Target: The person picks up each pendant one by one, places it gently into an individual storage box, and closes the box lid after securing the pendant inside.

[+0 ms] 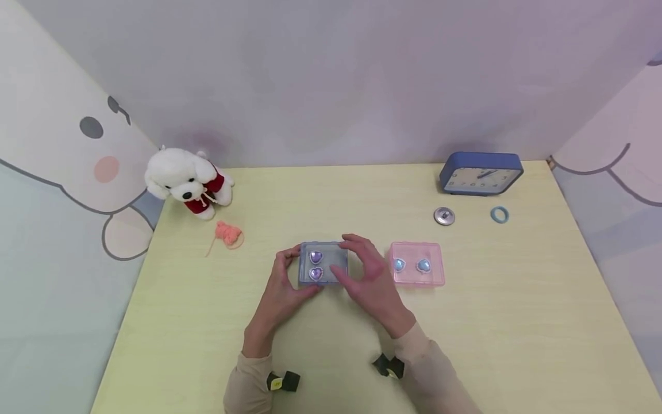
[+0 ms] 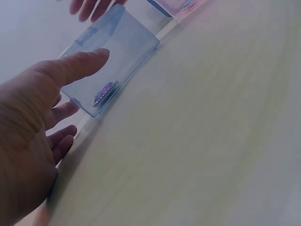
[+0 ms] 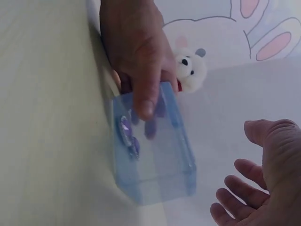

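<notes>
A small clear blue plastic box (image 1: 331, 250) sits in front of me near the middle of the table, with two purple heart-shaped gems (image 1: 316, 273) inside its left half. My left hand (image 1: 284, 296) grips the box by its left end, thumb along the near side and fingers behind it. In the left wrist view the thumb lies across the box's near wall (image 2: 124, 47). My right hand (image 1: 374, 287) hovers at the box's right end, thumb and fingers spread. The right wrist view shows that hand (image 3: 268, 183) apart from the box, holding nothing.
A pink clear box (image 1: 414, 251) with two light-blue heart gems (image 1: 423, 265) lies just right of my right hand. Farther back are a blue clock (image 1: 481, 181), a round metal piece (image 1: 444, 216) and a blue ring (image 1: 493, 214). Coral yarn (image 1: 227, 233) and a plush dog (image 1: 178, 169) are at left.
</notes>
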`<state>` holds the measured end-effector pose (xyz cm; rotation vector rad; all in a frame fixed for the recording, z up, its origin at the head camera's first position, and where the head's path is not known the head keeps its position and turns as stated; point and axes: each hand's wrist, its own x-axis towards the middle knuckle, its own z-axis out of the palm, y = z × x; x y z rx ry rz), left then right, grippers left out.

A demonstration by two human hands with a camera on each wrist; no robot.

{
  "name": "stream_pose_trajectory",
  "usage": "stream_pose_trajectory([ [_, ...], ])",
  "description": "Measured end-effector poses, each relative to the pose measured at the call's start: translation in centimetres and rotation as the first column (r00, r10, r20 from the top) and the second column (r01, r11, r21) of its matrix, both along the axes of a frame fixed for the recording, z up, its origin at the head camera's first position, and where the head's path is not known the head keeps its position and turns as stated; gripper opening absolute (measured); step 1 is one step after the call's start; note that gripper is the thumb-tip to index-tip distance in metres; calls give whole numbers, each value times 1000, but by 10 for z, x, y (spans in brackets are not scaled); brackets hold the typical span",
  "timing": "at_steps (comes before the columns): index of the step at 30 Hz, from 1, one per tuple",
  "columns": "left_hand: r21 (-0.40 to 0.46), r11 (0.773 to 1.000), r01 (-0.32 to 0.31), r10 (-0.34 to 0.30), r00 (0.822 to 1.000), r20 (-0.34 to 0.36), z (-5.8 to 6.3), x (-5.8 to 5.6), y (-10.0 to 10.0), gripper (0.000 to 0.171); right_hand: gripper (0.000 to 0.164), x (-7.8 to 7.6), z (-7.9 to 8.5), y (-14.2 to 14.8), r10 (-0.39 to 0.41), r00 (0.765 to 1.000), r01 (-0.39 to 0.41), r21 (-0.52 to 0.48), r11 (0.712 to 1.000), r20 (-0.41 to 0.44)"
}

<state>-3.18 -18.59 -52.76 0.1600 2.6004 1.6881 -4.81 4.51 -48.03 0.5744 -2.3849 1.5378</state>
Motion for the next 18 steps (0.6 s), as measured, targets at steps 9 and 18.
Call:
stream_pose_trajectory([
  [9,-95,995,-14,14,1000,-2,1,2,-4,96,30,6,9,61,-173,980,178,38,983,-100],
  [18,-196,980,-27,29,1000,4,8,18,-21,90,28,16,1,147,-398,909,413,152,898,-123],
])
